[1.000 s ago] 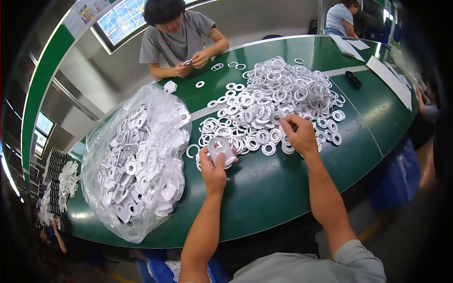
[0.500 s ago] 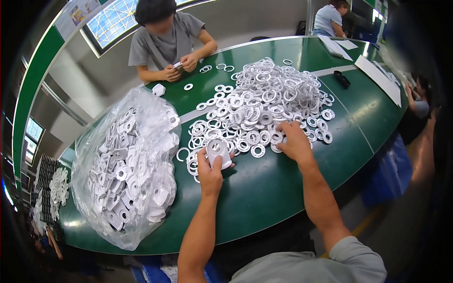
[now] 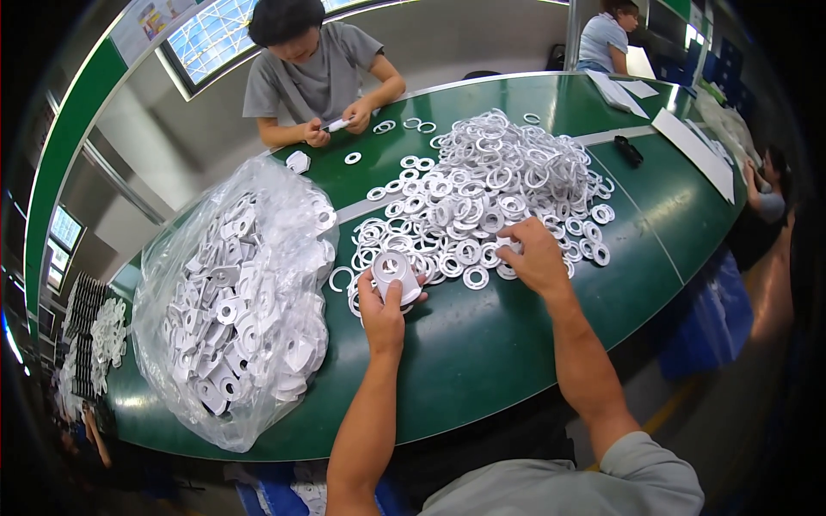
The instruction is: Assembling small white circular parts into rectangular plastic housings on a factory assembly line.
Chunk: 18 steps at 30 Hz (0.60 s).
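Note:
My left hand holds a white plastic part with a rounded end and a round opening, thumb on its face and fingers behind it. My right hand is at the near edge of a heap of white rings. Its thumb and forefinger are curled toward each other around a white ring, partly hidden by the fingers. Several flat rings lie loose just in front of the heap, between my two hands.
A clear plastic bag of white parts stands on the green table at left. Across the table a person handles a small white piece. A black object and white sheets lie at right.
My right hand has drawn slightly left relative to the heap, its thumb and forefinger closer together. The part in my left hand has tilted a little. The whole view has shifted slightly.

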Motion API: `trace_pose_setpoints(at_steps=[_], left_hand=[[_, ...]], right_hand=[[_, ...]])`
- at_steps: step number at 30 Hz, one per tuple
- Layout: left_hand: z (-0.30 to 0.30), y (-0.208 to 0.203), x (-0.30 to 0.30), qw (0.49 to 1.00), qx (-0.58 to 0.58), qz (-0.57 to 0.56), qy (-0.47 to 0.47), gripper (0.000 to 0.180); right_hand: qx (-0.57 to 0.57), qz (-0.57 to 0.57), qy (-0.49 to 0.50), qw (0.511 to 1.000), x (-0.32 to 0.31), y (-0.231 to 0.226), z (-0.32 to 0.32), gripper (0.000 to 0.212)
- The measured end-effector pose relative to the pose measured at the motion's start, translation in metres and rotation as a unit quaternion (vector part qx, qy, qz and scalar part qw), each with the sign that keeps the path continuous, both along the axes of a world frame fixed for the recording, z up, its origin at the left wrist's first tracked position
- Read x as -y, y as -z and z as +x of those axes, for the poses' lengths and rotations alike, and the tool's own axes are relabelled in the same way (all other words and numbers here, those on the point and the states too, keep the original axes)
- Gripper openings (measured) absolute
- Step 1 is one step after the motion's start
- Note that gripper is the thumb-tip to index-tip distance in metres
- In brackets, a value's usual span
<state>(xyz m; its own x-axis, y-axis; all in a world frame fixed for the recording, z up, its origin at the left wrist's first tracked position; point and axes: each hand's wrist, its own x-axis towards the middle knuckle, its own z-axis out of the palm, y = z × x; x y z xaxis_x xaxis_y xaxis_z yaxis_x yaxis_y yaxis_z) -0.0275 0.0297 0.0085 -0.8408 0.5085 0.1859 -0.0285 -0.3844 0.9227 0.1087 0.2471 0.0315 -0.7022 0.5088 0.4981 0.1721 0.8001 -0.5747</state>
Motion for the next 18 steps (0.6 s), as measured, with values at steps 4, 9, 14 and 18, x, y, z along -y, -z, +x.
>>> trace_pose_setpoints(at_steps=[4,9,14,18], left_hand=[[-0.003,0.0,0.0,1.0,0.019,0.013,0.002,0.035],[-0.005,-0.001,0.005,0.999,0.043,0.026,0.019,0.046],[0.0,-0.007,0.004,0.996,0.071,0.025,0.05,0.05],[-0.004,0.003,0.007,0.989,0.091,0.01,0.115,0.052]], right_hand=[[-0.012,-0.002,-0.048,0.999,0.029,0.008,-0.019,0.028],[0.07,0.073,-0.016,0.995,0.039,0.025,-0.036,0.023],[-0.022,0.038,-0.03,0.999,0.032,0.02,-0.032,0.012],[-0.06,-0.087,-0.136,0.985,0.056,-0.008,-0.03,0.012]])
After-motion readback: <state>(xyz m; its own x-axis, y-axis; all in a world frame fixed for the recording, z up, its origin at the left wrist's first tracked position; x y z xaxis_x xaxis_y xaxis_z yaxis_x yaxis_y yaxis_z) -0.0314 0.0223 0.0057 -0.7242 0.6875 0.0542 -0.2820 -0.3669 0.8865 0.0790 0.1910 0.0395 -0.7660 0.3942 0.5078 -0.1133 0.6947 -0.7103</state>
